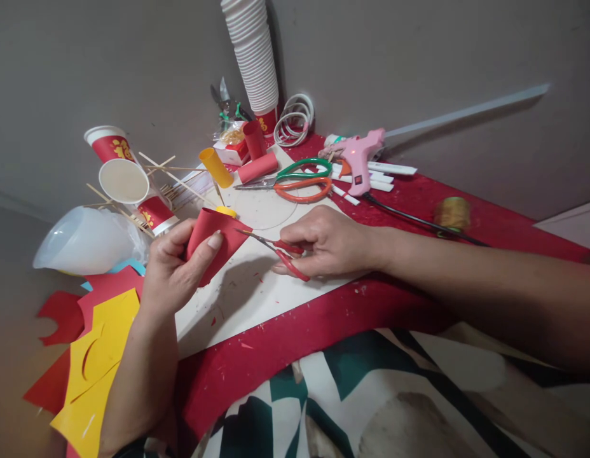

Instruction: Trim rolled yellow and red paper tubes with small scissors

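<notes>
My left hand (pixel 180 261) grips a curled piece of red paper (pixel 223 238), its thumb pressed on the near face. My right hand (pixel 321 242) has its fingers in the loops of small red-handled scissors (pixel 288 254). The scissors' blades are parted and lie at the right edge of the red paper; whether they are biting into it I cannot tell. Below both hands lies a white board (pixel 257 299) with small red scraps on it. A yellow round piece (pixel 226 212) shows just behind the red paper.
Large scissors with green and orange handles (pixel 302 181) lie beyond my hands, near red paper tubes (pixel 257 167) and a yellow tube (pixel 215 168). A pink glue gun (pixel 359 162) trails a black cord. Paper cups (pixel 124 181) and yellow paper (pixel 92 362) are on the left; a tall cup stack (pixel 254 57) stands behind.
</notes>
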### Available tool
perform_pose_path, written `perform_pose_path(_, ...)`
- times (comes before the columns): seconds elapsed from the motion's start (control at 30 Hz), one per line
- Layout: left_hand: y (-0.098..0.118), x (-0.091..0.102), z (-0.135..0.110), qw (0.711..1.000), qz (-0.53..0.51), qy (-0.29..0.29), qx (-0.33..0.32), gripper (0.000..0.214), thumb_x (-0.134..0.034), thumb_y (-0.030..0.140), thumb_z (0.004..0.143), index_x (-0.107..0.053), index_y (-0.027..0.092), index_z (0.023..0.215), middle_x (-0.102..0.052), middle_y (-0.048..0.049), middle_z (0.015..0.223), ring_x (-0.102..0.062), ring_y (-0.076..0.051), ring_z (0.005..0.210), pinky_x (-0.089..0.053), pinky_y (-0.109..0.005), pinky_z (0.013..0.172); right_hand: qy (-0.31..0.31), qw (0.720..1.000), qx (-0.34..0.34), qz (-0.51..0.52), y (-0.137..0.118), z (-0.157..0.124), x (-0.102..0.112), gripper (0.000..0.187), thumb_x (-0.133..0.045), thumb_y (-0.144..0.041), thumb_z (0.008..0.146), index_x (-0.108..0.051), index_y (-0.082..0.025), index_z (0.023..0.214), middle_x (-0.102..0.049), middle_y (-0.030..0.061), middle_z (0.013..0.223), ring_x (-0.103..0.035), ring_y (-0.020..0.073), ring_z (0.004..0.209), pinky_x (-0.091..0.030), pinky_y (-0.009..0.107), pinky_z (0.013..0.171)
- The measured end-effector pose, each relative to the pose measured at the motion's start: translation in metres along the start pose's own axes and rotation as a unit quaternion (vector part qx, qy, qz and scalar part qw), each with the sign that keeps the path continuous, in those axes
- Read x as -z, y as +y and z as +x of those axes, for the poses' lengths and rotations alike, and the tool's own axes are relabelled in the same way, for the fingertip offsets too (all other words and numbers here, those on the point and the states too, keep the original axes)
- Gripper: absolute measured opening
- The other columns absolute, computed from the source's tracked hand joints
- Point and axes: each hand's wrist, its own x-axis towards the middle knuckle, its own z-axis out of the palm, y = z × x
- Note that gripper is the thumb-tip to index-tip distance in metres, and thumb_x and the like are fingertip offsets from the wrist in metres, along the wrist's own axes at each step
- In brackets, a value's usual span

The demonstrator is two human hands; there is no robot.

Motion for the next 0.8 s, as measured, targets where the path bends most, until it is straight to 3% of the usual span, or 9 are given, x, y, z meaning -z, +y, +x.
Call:
perform_pose_path(0.23,-0.003,0.0022,0.0003,0.999,-0.025,-0.008,0.022,0.022,-0.072,0.042,0.082,-0.069,0.021,0.087,-0.06,0.0009,0.063,-0.048,-0.009,0.047,-0.035,-0.022,0.04,-0.015,1.0,-0.016,0.011,-0.001,0.0011,0.001,0.046,-0.059,-0.043,0.089,-0.04,-0.019,0.056,-0.033,-0.0074,0.05,-0.029,0.006,0.046,-0.022,0.023,0.049)
perform_pose_path(0.43,-0.0027,-0.0018,0.0034,0.998,-0.013,-0.054,0.006,0.022,-0.072,0.042,0.082,-0.069,0.02,0.084,-0.059,0.0013,0.066,-0.05,-0.009,0.055,-0.04,-0.02,0.048,-0.019,1.0,-0.023,0.008,-0.0027,0.0019,0.001,0.046,-0.063,-0.049,0.084,-0.04,-0.019,0.057,-0.031,-0.0078,0.051,-0.026,0.0065,0.047,-0.022,0.023,0.049)
perform_pose_path(0.8,-0.0051,-0.0039,0.0042,0.995,-0.055,-0.065,0.042,0.027,-0.069,0.046,0.084,-0.07,0.02,0.091,-0.068,-0.0015,0.071,-0.059,-0.012,0.056,-0.044,-0.021,0.047,-0.025,0.999,-0.024,0.016,-0.0014,0.0012,0.003,0.044,-0.06,-0.046,0.088,-0.043,-0.019,0.057,-0.034,-0.0075,0.051,-0.029,0.0062,0.046,-0.021,0.023,0.049)
